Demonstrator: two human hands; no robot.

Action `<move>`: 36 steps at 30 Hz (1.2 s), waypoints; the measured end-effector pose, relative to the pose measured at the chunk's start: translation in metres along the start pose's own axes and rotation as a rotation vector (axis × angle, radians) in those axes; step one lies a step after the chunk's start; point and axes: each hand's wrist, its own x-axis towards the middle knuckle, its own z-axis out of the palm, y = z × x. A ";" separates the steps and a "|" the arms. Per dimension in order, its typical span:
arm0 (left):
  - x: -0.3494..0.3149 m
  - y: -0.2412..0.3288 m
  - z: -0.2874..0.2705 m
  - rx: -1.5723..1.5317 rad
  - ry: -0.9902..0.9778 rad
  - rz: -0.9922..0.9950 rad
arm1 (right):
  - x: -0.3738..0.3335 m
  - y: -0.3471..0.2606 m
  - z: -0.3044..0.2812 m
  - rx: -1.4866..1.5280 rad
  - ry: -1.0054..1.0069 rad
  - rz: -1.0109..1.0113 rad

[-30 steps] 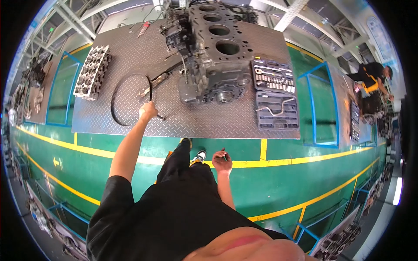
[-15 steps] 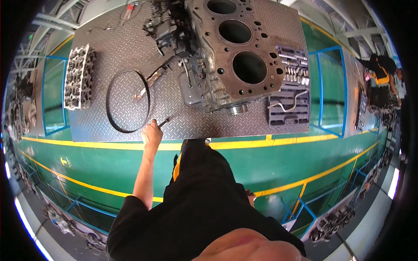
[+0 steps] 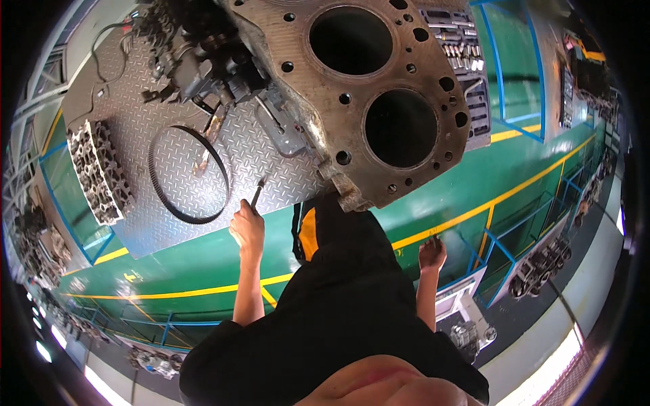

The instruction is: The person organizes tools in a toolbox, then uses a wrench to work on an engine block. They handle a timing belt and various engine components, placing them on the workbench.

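Observation:
My left hand (image 3: 247, 227) is closed around a slim dark tool (image 3: 258, 192), held at the front edge of the metal table with its narrow tip pointing away from me. Its exact kind is too small to make out. Left of it lies a black toothed belt (image 3: 193, 218), forming a loop on the table. Out over the floor to the right, my right hand (image 3: 432, 254) has its fingers curled, with something dark and indistinct at them. Just ahead of me stands a large engine block (image 3: 365, 84) with round cylinder bores.
The patterned metal table (image 3: 288, 186) also carries a cylinder head (image 3: 98, 172) at left and a socket set (image 3: 464, 54) beyond the block. A worn, stained stick-like tool (image 3: 215, 125) lies by the belt. Blue railings (image 3: 497, 61) and engine parts (image 3: 539, 268) stand around.
My view has turned and come nearer the engine block, which looks larger. My right hand has moved out to the right, away from my body. The left hand keeps its tool.

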 end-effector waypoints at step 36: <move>0.014 -0.025 0.014 -0.014 0.137 0.191 | 0.003 0.064 0.063 0.552 -0.231 0.196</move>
